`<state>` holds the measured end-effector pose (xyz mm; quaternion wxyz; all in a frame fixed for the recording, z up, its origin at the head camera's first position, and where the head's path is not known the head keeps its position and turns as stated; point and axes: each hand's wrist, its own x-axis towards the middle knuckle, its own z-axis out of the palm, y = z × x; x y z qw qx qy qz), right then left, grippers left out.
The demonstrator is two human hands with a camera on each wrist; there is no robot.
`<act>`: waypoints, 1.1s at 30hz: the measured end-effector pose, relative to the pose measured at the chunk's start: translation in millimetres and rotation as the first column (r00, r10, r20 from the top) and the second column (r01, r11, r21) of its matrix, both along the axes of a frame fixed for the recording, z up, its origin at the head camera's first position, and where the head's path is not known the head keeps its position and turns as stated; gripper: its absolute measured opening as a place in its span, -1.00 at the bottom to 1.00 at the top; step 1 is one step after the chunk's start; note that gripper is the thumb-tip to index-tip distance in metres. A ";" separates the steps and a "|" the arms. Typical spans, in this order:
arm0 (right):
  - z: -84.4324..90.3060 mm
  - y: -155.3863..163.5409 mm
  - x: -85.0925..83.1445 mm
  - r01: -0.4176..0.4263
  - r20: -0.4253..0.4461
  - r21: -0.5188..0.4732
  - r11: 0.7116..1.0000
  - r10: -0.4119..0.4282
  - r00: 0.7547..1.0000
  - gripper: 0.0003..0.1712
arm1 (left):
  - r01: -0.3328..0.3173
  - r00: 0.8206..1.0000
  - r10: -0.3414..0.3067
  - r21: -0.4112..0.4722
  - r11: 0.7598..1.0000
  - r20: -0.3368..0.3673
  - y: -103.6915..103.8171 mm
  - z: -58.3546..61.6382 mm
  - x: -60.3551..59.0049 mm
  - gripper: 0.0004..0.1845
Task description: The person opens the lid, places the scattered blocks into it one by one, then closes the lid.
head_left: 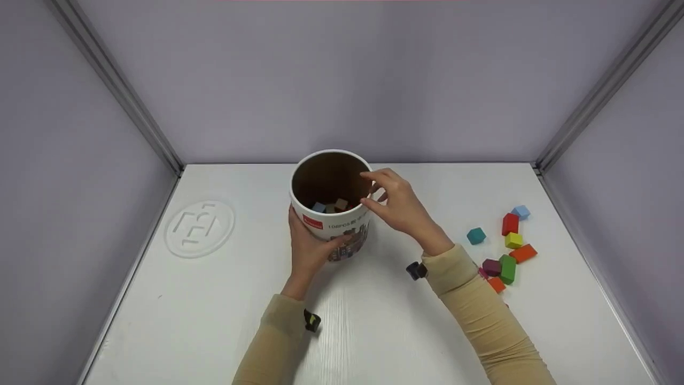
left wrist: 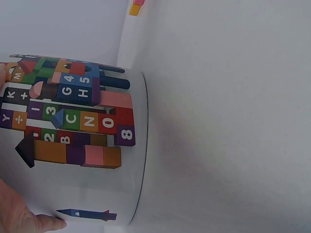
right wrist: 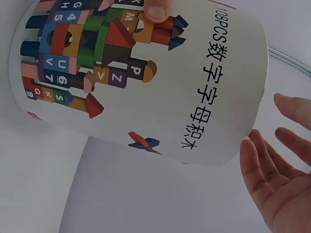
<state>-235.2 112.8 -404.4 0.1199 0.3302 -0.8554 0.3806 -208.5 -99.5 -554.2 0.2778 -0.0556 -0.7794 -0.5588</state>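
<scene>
Bucket [head_left: 344, 222] rests on white, seemingly wood-grained table [head_left: 374, 331] amid 3 walls [head_left: 342, 80].

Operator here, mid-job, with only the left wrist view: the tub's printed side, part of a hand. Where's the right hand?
Observer: In the head view, the right hand is at the right side of the tub's rim.
Operator: Anything inside the tub?
Observer: Yes, a few small blocks show low inside it.
Operator: And what lies left of the tub?
Observer: A round, whitish disc with markings, flat on the table.
</scene>
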 end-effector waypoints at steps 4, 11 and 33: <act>-0.7 11.5 3.1 0.023 -0.009 -0.012 1.000 -0.023 1.000 -0.48 | 0.000 1.000 0.000 0.002 1.000 0.003 0.5 0.1 0.0 0.51; -7.4 40.5 9.6 0.100 0.052 0.011 0.995 -0.101 0.994 -0.49 | -0.008 0.999 0.007 0.020 1.000 0.033 1.0 1.6 2.1 0.49; -72.4 121.0 6.7 0.255 0.270 0.224 0.941 -0.311 0.911 -0.38 | -0.005 1.000 0.003 0.037 0.999 0.031 0.1 -0.3 1.7 0.50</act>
